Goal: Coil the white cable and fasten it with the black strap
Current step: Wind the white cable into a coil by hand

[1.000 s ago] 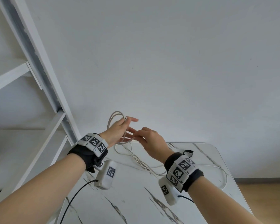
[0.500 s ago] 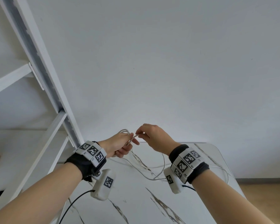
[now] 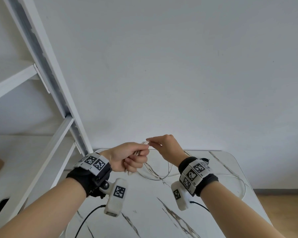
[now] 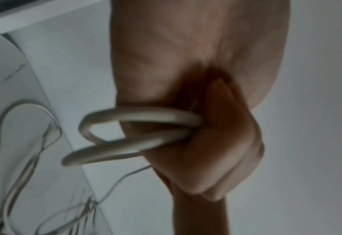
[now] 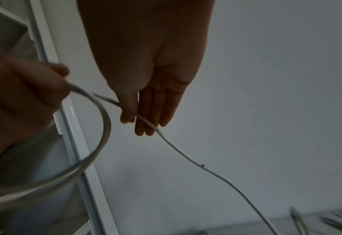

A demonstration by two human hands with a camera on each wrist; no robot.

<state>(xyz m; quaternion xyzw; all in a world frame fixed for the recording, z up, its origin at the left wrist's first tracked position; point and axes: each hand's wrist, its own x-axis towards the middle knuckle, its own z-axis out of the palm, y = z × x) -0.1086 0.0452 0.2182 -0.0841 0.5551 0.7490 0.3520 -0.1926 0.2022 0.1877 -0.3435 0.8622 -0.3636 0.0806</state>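
Head view: the left hand, at frame centre, has its grip curled round gathered loops of the cable. The right hand, just to its right, pinches the cable close by; the slack runs down and right across the surface. A dark item behind the right wrist is possibly the strap.

Left wrist view: two loops leave the fist leftward.

Right wrist view: thumb and fingers pinch the cable, which trails to lower right. The shelf frame stands close on the left.
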